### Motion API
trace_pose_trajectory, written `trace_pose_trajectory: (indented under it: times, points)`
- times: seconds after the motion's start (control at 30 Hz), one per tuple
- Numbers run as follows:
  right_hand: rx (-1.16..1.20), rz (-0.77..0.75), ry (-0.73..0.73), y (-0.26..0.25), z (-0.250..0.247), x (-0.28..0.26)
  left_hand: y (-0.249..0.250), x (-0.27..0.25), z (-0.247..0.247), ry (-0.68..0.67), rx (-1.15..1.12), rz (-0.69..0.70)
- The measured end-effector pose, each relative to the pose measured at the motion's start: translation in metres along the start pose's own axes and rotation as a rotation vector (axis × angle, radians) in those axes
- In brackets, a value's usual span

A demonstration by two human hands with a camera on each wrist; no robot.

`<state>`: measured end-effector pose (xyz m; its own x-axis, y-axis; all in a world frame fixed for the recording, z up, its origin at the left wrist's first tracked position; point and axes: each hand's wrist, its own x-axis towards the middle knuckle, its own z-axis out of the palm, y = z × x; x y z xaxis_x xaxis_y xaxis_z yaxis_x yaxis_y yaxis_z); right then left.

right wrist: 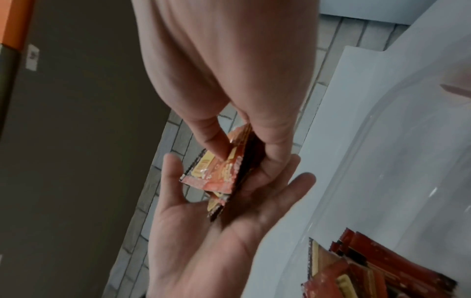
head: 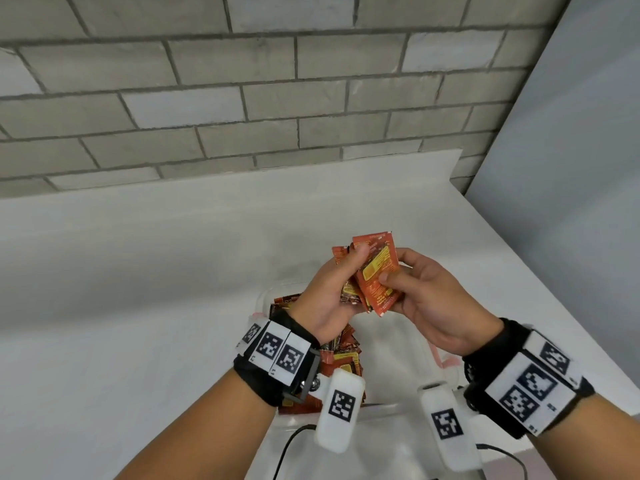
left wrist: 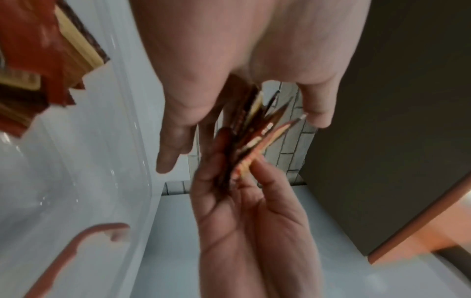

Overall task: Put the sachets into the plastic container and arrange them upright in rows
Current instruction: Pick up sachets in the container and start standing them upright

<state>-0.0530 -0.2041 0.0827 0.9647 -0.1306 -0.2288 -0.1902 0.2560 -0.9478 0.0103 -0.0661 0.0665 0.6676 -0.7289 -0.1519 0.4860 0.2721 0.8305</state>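
sachets partly loaded; a handful not yet placed.
left hand (head: 327,296) and right hand (head: 426,299) both pinch a small fan of orange sachets (head: 375,271) above the clear plastic container (head: 265,296); more sachets (right wrist: 377,270) already stand packed at its left side, the right part bare.

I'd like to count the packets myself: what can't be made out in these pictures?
- Sachets in the plastic container: head view, left hand and wristband cover most.
- Held sachets: fingers overlap them; no count possible.
- Sachet print: blurred everywhere.
- Container's near edge: head view, hidden by wrist cameras.
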Motion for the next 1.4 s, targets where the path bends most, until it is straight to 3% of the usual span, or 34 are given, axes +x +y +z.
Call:
trace_pose_trajectory:
  times: [0.27,0.37,0.5,0.57,0.67,0.73,0.8,0.87,0.97,1.07,1.4]
  points:
    - [-0.594,-0.097,-0.062,0.001,0.001,-0.005,-0.006,0.007,0.001,0.039,-0.116,-0.019]
    - [-0.812,-0.081,0.007,0.003,-0.002,-0.003,-0.008,0.007,0.002,0.009,-0.16,-0.01]
    - [-0.864,0.003,0.071,0.013,-0.008,0.002,-0.009,0.004,0.001,-0.088,-0.076,0.013]
    - [-0.883,0.018,0.079,0.01,-0.006,-0.001,-0.008,0.004,0.004,-0.04,0.028,-0.003]
    - [-0.967,-0.16,0.128,0.002,-0.007,-0.011,-0.003,0.006,0.009,0.05,0.03,-0.008]
    - [-1.047,-0.384,0.034,-0.006,-0.005,-0.019,-0.002,0.006,0.01,0.053,0.005,-0.038]
    - [-1.172,-0.489,-0.165,-0.013,-0.004,-0.021,-0.004,0.006,0.01,0.016,0.0,-0.059]
    - [-1.312,-0.52,-0.289,-0.018,-0.004,-0.019,-0.007,0.005,0.013,-0.021,-0.016,-0.067]
    - [-1.426,-0.511,-0.34,-0.02,-0.002,-0.017,-0.007,0.004,0.019,-0.002,-0.046,-0.076]
    - [-1.498,-0.509,-0.308,-0.015,-0.002,-0.015,-0.009,0.005,0.018,0.03,-0.054,-0.085]
    - [-1.449,-0.48,-0.156,-0.01,-0.005,-0.011,-0.008,0.004,0.009,-0.068,-0.178,-0.097]
